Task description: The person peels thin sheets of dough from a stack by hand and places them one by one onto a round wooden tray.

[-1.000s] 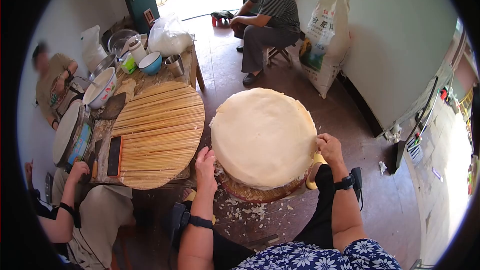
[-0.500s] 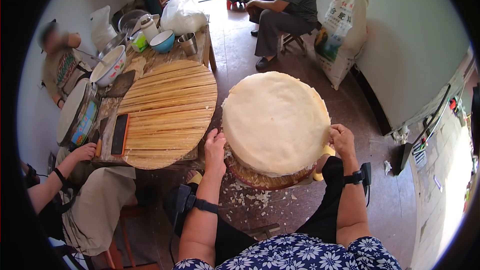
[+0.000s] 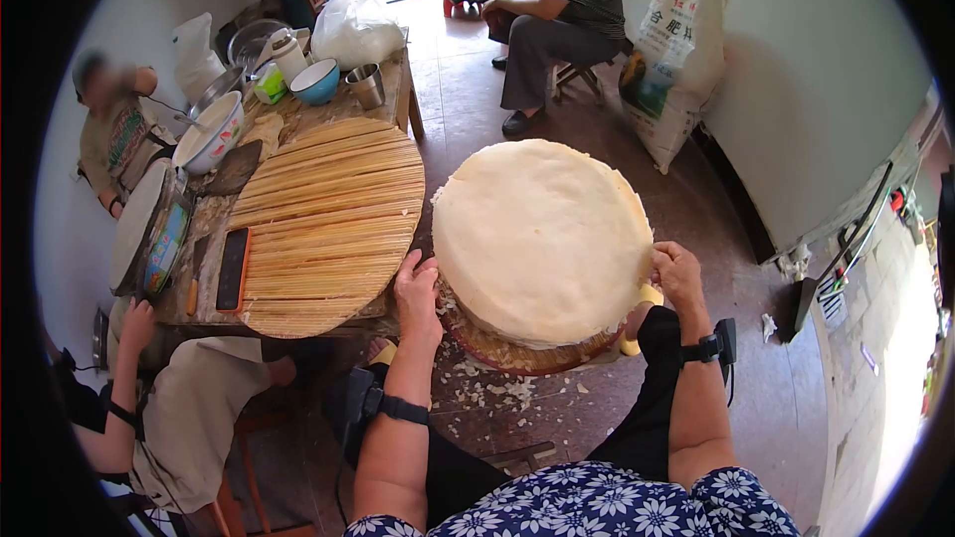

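Observation:
In front of me a tall stack of thin round flatbreads (image 3: 542, 239) rests on a round board (image 3: 527, 358), of which the near rim shows. My right hand (image 3: 678, 273) is at the stack's right edge, thumb and fingers pinched on the rim of the flatbread. At the lower left side of the stack is my left hand (image 3: 418, 296), its fingers curled together close to the edge. I cannot tell what, if anything, lies between those fingers.
Left, a round slatted mat (image 3: 328, 229) lies on the wooden table (image 3: 383, 111) beside a phone (image 3: 233, 268) and a knife (image 3: 195, 283). A co-worker's hand (image 3: 136, 326) is near. Dough scraps (image 3: 497, 388) litter the floor. A large sack (image 3: 674, 65) stands behind.
The co-worker's hand has moved left, away from the knife handle. My hands stay at the stack's edges with only slight shifts. The whole view has shifted slightly.

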`<control>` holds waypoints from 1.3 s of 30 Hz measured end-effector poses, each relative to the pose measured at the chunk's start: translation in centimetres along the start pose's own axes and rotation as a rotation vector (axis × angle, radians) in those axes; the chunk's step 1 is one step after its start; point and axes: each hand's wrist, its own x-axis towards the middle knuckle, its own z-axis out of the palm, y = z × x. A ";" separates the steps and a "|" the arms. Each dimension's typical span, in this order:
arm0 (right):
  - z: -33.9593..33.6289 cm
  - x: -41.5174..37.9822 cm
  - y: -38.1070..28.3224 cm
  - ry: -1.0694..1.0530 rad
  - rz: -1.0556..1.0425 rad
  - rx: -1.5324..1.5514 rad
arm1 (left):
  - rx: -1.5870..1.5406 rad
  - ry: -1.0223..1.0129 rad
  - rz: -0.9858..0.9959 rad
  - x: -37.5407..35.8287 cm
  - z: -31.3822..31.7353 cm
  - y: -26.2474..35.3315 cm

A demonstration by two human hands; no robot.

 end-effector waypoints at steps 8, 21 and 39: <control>-0.2 -0.4 -0.3 -0.030 0.038 0.074 | 0.033 0.064 0.012 -0.9 0.9 1.1; -0.5 -0.9 -1.2 0.001 0.042 0.033 | -0.212 -0.016 0.031 0.1 0.6 0.1; -0.9 -0.9 -0.9 -0.006 0.098 0.081 | -0.365 -0.363 -0.090 -0.3 2.3 0.5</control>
